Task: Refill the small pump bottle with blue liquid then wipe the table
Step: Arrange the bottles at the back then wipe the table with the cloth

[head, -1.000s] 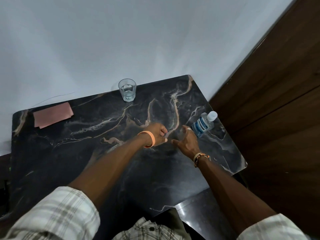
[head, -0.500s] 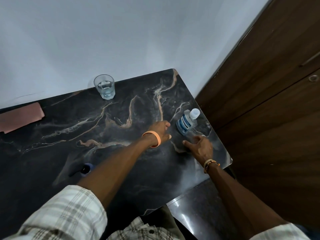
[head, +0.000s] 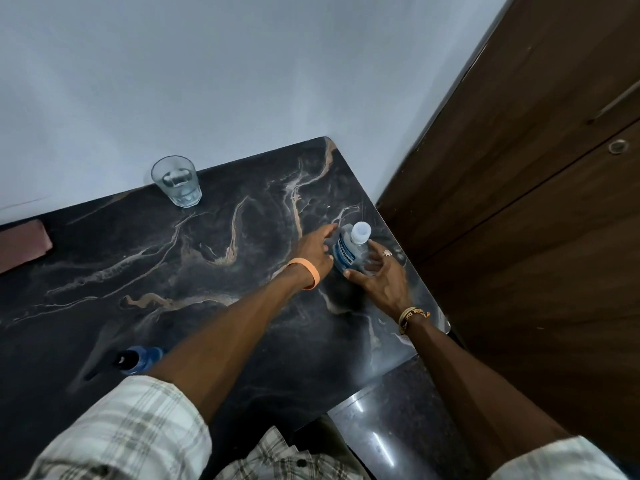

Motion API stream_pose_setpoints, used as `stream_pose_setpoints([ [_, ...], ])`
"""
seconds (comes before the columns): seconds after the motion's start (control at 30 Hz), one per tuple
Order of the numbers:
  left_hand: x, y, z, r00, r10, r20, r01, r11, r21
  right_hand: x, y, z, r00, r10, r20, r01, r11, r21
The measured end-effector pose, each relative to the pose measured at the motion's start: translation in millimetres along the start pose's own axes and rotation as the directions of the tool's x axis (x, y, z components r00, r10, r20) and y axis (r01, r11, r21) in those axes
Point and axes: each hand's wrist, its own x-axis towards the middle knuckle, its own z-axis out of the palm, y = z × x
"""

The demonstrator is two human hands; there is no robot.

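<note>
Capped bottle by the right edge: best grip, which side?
Grip the bottle round its body, below the cap, from the near right, where the right hand is open beside it. It stands upright by the table edge; a side wrap likely holds steadier than the narrow cap.

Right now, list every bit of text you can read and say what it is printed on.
"LISTERINE": on the blue label of the mouthwash bottle.
Smaller print on that label: too blurred to read.
Markings on the woven wristband: too small to read.
</note>
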Motion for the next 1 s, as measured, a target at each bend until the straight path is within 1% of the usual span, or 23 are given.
stream_pose_setpoints([
  [0.17, 7.5, 2.8, -0.1, 1.000, 0.008, 0.008, -0.007, 0.997, -0.083, 8.5, -4.3, 1.5, 0.996, -0.084, 0.017, 0.085, 0.996, -0.042],
  [0.3, 12.3, 11.0, -12.8, 0.999, -0.036, -0.035, 0.026, 0.972, -0.235, 19.4, -18.2, 5.3, 0.987, -0.157, 0.024, 0.158, 0.986, -0.045],
  [0.43, 18.3, 18.7, -42.7, 0.989, -0.014, -0.148, -0.014, 0.983, -0.184, 39.3, -47.0, 12.0, 0.974, -0.223, 0.036, 0.223, 0.975, -0.009],
  [0.5, 22.9, 23.0, -60.9, 0.980, -0.024, -0.198, -0.014, 0.981, -0.191, 49.8, -64.1, 17.5, 0.966, -0.253, 0.047, 0.252, 0.967, 0.021],
  [0.63, 32.6, 28.1, -92.9, 0.966, -0.024, -0.257, -0.015, 0.988, -0.151, 69.5, -94.2, 28.6, 0.954, -0.296, 0.055, 0.294, 0.955, 0.038],
  [0.77, 39.3, 29.0, -117.7, 0.950, -0.046, -0.309, -0.001, 0.989, -0.150, 84.9, -119.3, 37.8, 0.939, -0.338, 0.063, 0.337, 0.941, 0.026],
  [0.83, 43.1, 29.4, -128.0, 0.945, -0.063, -0.321, 0.009, 0.986, -0.169, 92.3, -129.9, 42.9, 0.935, -0.346, 0.080, 0.344, 0.938, 0.031],
  [1.0, 51.5, 27.7, -149.9, 0.923, -0.150, -0.355, 0.036, 0.951, -0.308, 110.4, -150.9, 60.3, 0.929, -0.356, 0.103, 0.352, 0.934, 0.059],
])
